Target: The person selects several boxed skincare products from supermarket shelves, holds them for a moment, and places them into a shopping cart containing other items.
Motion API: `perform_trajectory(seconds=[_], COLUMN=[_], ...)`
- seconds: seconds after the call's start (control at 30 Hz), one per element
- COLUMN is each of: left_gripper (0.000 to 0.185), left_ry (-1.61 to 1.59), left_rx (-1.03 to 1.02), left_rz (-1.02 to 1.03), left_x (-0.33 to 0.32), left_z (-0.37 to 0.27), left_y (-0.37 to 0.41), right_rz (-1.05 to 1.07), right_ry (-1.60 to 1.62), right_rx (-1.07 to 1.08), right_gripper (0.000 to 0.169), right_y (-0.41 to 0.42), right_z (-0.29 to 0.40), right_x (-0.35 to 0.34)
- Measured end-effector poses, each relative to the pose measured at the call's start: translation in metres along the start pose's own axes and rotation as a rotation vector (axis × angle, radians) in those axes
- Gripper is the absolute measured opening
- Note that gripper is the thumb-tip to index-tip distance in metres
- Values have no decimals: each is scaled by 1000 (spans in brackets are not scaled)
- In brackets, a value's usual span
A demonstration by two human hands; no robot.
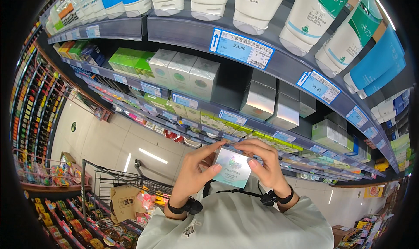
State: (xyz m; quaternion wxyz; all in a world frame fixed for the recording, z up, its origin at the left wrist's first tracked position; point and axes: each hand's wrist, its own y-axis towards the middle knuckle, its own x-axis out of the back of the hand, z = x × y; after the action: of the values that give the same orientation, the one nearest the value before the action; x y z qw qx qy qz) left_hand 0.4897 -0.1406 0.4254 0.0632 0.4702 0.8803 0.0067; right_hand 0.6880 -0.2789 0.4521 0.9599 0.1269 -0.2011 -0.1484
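A small silver and pale green cosmetics box [233, 168] is held between both hands in front of my chest, its printed face towards the camera. My left hand [201, 170] grips the box's left side, with the thumb on the front face. On the other side, my right hand [262, 162] holds the upper right part, its thumb also on the front. Both wrists wear black straps with a small black device. Beyond the hands, silver boxes [201, 78] stand on a dark shelf, left of a dark gap and more silver boxes [258, 101].
The upper shelf edge [180, 29] carries white and green cleanser tubes [307, 19] close overhead. Lower shelves hold green and white cartons [212, 119]. A black wire shopping cart [98, 180] with a brown paper bag [126, 201] stands at the lower left. Stocked racks line the far left.
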Motion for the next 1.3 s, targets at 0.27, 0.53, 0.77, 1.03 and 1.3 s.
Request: perform_trajectory(seconds=[0.27, 0.53, 0.77, 1.03, 1.3], left_gripper=[69, 85, 81, 75, 23], left_ry=[139, 409, 455, 119, 652], left_rx=[-142, -686, -738, -768, -800], left_rz=[7, -61, -7, -445, -450], left_x=[3, 12, 7, -13, -32], left_z=[-10, -25, -29, 1, 28], left_y=[5, 9, 15, 43, 70], right_rz=[92, 278, 262, -65, -343], right_ry=[-40, -223, -389, -421, -465], right_rx=[47, 202, 264, 354, 227], right_gripper=[48, 76, 83, 84, 76], right_y=[4, 16, 19, 42, 83], right_z=[5, 55, 66, 52, 31], right_x=[8, 32, 29, 35, 30])
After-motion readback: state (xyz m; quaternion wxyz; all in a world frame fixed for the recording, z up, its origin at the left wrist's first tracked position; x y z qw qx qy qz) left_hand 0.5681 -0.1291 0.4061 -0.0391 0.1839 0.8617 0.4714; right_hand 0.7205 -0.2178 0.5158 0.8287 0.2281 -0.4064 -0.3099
